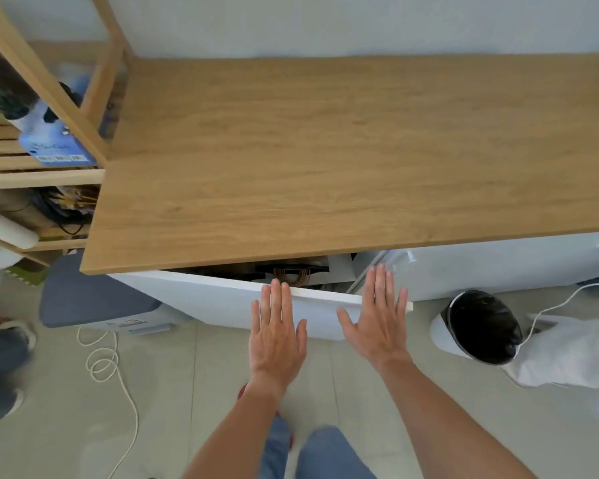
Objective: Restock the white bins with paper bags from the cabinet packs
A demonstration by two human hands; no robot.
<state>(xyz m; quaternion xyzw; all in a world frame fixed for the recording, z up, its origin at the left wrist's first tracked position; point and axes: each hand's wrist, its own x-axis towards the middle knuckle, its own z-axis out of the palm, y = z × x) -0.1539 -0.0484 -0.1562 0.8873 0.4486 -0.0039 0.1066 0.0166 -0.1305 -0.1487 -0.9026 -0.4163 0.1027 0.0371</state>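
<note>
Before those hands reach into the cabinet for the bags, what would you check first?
1. Cabinet door open wide enough: not ok, only ajar.
2. Left hand free: ok, flat and open, fingertips at the door's top edge.
3. Right hand free: ok, open and holding nothing.
4. Paper bag packs in sight: cannot tell, only dark shapes show in the gap.
5. Wooden countertop has room for unloading: ok.
6. White bins in view: not ok, none seen.
</note>
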